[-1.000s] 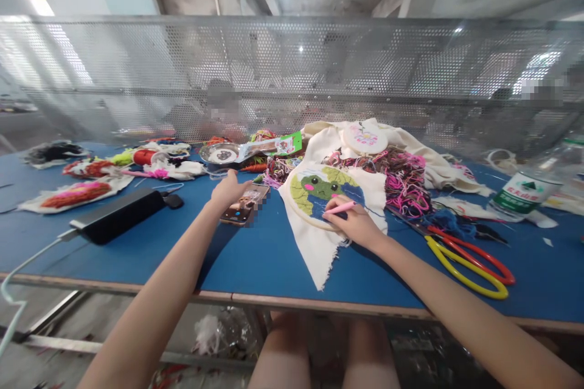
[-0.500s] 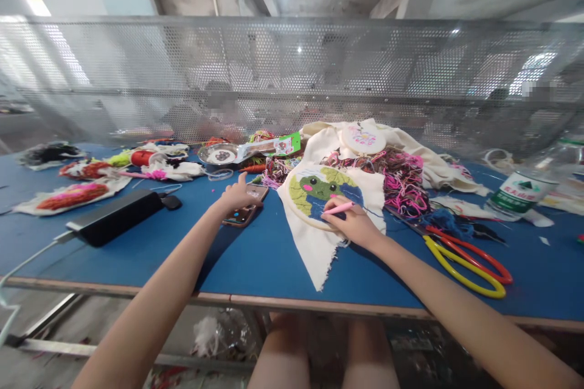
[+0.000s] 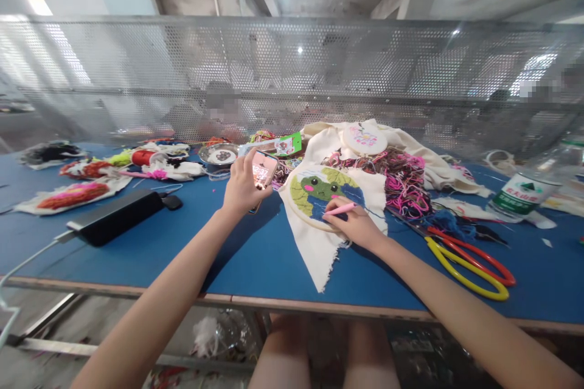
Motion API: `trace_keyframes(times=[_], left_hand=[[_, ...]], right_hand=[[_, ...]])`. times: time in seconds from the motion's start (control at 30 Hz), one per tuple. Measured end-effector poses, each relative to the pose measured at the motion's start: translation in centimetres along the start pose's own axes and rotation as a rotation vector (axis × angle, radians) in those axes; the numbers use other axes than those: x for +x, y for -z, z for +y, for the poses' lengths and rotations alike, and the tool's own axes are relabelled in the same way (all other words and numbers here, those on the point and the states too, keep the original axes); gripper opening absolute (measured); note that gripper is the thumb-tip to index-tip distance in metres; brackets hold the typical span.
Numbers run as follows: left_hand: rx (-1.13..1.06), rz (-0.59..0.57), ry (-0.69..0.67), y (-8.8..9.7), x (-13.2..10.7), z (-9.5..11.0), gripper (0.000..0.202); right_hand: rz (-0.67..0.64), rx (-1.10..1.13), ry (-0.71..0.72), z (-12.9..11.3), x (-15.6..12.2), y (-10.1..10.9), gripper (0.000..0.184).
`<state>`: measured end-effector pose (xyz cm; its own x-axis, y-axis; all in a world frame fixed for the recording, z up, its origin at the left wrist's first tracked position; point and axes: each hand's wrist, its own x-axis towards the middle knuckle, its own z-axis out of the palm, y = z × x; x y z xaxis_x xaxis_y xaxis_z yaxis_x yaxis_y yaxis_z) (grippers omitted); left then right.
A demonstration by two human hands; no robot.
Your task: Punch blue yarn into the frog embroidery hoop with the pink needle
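Round green-blue frog embroidery [image 3: 322, 194], 10 o'clock from nearer R hand [image 3: 354, 222], pinching slim pink pen-tool [image 3: 341, 209]; L hand [image 3: 242, 187] grips lit phone [image 3: 266, 169].

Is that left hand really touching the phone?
Touching. The head view shows the left hand wrapped around the left side of the phone, holding it tilted.
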<state>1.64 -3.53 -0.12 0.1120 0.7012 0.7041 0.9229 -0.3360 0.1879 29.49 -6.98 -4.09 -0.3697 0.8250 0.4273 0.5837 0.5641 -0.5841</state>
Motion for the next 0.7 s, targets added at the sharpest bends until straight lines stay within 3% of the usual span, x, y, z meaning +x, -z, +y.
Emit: trace_keyframes(times=[0.23,0.7], left_hand=[[-0.033,0.054,0.039,0.08,-0.19,0.29,0.091],[-0.038,0.115,-0.008,-0.65,0.05,-0.46,0.095]], right_hand=[[-0.001,-0.012,-0.012,-0.12,-0.05,0.05,0.014],[-0.01,-0.004,-0.037,-0.02,-0.02,-0.05,0.014]])
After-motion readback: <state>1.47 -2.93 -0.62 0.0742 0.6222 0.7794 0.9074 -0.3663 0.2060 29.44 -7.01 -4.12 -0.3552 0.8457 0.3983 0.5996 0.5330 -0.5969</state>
